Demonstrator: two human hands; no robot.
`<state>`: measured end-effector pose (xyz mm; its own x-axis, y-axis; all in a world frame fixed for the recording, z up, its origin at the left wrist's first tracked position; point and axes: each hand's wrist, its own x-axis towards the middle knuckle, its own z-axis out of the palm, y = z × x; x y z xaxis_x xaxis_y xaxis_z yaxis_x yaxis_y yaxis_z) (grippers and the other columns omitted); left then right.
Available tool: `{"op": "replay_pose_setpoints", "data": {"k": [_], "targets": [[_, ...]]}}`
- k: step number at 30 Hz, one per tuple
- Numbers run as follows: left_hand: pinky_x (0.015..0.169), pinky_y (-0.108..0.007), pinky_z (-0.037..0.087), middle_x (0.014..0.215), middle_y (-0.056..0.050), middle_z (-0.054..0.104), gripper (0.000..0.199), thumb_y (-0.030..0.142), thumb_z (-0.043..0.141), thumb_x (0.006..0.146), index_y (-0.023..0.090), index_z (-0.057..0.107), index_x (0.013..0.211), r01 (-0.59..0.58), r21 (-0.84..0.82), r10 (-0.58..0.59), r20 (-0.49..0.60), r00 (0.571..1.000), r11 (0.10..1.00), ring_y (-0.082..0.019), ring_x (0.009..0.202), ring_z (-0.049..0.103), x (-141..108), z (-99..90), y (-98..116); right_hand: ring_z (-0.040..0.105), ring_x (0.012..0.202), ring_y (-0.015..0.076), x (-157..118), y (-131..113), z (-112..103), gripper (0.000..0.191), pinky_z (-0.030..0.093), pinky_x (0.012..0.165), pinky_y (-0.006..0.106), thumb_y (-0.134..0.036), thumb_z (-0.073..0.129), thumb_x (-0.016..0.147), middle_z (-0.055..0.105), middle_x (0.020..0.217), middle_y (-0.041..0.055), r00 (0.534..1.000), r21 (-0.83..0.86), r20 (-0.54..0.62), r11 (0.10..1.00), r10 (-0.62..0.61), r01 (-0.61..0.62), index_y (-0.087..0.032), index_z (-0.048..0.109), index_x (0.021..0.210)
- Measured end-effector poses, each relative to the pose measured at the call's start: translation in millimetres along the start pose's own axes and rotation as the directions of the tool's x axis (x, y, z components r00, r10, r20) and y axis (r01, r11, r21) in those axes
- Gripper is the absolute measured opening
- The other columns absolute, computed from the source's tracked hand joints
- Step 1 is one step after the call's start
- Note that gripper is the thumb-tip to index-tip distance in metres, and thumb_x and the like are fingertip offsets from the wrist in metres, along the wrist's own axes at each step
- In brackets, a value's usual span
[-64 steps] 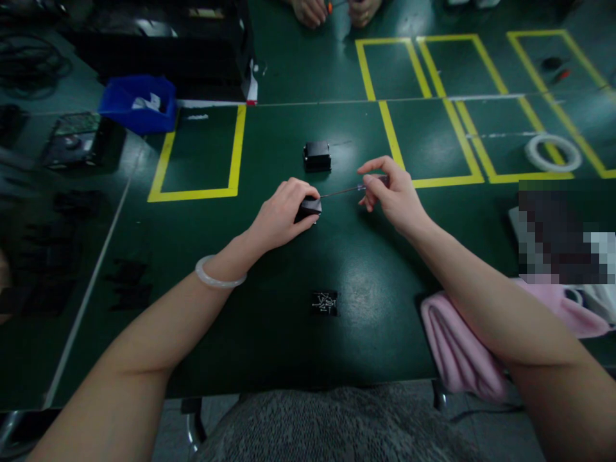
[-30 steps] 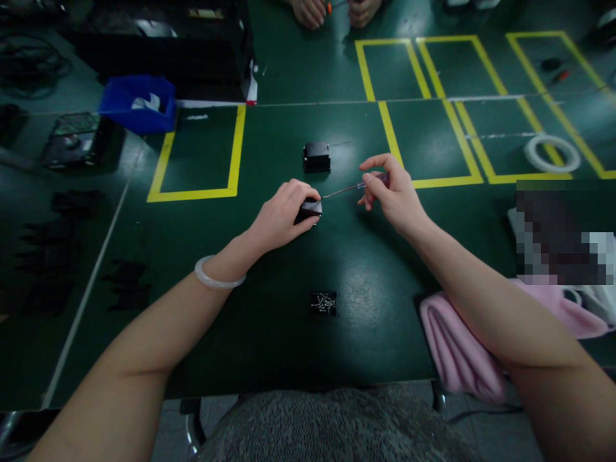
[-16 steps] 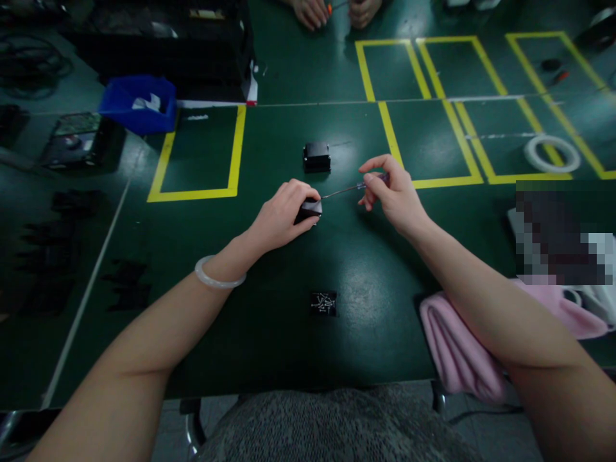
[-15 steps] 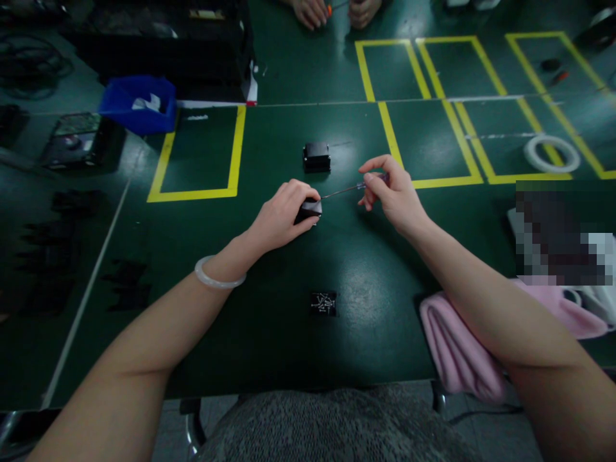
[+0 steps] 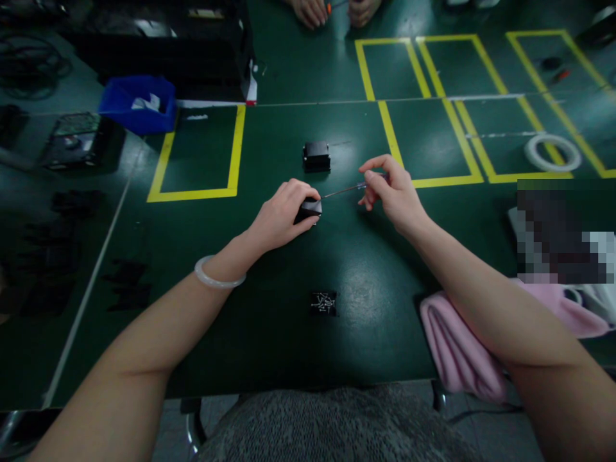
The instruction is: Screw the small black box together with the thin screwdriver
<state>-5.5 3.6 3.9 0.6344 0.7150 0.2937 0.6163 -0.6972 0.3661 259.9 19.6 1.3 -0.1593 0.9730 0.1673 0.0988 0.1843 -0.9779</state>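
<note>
My left hand point(image 5: 286, 215) is closed around a small black plastic block point(image 5: 312, 207) on the green table, its fingers covering much of it. In my right hand point(image 5: 389, 189) is a screwdriver point(image 5: 344, 190), gripped by its clear purplish handle. The shaft points left, and its tip meets the block's right side near my left fingertips; whether a screw sits there is too small to tell. Just beyond, a second black part point(image 5: 316, 156) stands on the table. Nearer to me lies a small black tray point(image 5: 335, 312) holding several silver screws point(image 5: 323, 302).
A blue bin point(image 5: 115, 106) stands before dark stacked crates point(image 5: 192, 70) at the back left. Dark parts point(image 5: 129, 285) lie left. Pink cloth point(image 5: 457, 340) and a tape roll point(image 5: 552, 154) are on the right. Across the table, another person's hands point(image 5: 312, 13) hold an orange-marked tool.
Both my hands, the block and the screwdriver stay almost in place. At the far left edge, a dim shape resembling part of a person has come further into view.
</note>
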Motion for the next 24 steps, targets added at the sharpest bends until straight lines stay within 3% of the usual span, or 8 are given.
{"op": "replay_pose_setpoints", "data": {"k": [5, 11, 16, 19, 24], "targets": [[0.098, -0.046, 0.053, 0.124, -0.012, 0.063, 0.027, 0.025, 0.061, 0.097, 0.018, 0.054, 0.123, 0.004, -0.006, -0.004, 0.003, 1.000, 1.000, -0.029, 0.115, 0.059, 0.4, -0.4, 0.9, 0.046, 0.041, 0.0112, -0.3, -1.9, 0.7, 0.019, 0.057, 0.059, 0.034, -0.043, 0.065, 0.098, 0.034, 0.046, -0.0107, 1.000, -0.022, -0.014, 1.000, 0.010, -0.011, -0.026, 0.058, 0.092], [0.100, -0.048, 0.052, 0.126, -0.012, 0.062, 0.027, 0.027, 0.060, 0.097, 0.021, 0.053, 0.123, 0.035, -0.012, -0.035, 0.024, 0.999, 0.999, -0.029, 0.117, 0.059, 0.7, -1.2, 1.6, 0.050, 0.044, 0.0122, -0.7, -2.8, 1.9, 0.019, 0.059, 0.061, 0.035, -0.041, 0.071, 0.094, 0.047, 0.051, -0.0091, 1.000, -0.003, -0.027, 1.000, 0.000, 0.000, -0.029, 0.058, 0.098], [0.101, -0.047, 0.051, 0.125, -0.012, 0.062, 0.026, 0.026, 0.059, 0.098, 0.020, 0.053, 0.123, 0.031, -0.008, -0.031, 0.035, 0.999, 0.999, -0.029, 0.117, 0.058, 1.2, -2.4, 2.1, 0.047, 0.041, 0.0112, -0.6, -2.8, 1.9, 0.026, 0.057, 0.059, 0.033, -0.050, 0.068, 0.096, 0.039, 0.046, -0.0104, 1.000, -0.001, -0.027, 1.000, 0.015, -0.015, -0.027, 0.058, 0.090], [0.101, -0.047, 0.051, 0.126, -0.012, 0.062, 0.026, 0.026, 0.058, 0.098, 0.020, 0.053, 0.123, 0.032, -0.005, -0.032, 0.032, 0.999, 0.999, -0.029, 0.118, 0.058, 1.1, -1.9, 2.0, 0.046, 0.040, 0.0112, -0.2, -2.2, 1.2, 0.023, 0.057, 0.059, 0.034, -0.046, 0.067, 0.097, 0.035, 0.045, -0.0107, 1.000, -0.021, -0.021, 1.000, 0.003, -0.004, -0.026, 0.059, 0.088], [0.099, -0.047, 0.052, 0.125, -0.012, 0.062, 0.027, 0.026, 0.059, 0.098, 0.019, 0.053, 0.123, 0.022, -0.012, -0.022, 0.019, 1.000, 1.000, -0.029, 0.116, 0.059, 0.6, -1.5, 1.8, 0.050, 0.044, 0.0115, -0.3, -0.4, 0.2, 0.016, 0.059, 0.061, 0.034, -0.036, 0.070, 0.095, 0.045, 0.052, -0.0095, 1.000, -0.021, -0.011, 1.000, -0.016, 0.016, -0.028, 0.057, 0.099]]}}
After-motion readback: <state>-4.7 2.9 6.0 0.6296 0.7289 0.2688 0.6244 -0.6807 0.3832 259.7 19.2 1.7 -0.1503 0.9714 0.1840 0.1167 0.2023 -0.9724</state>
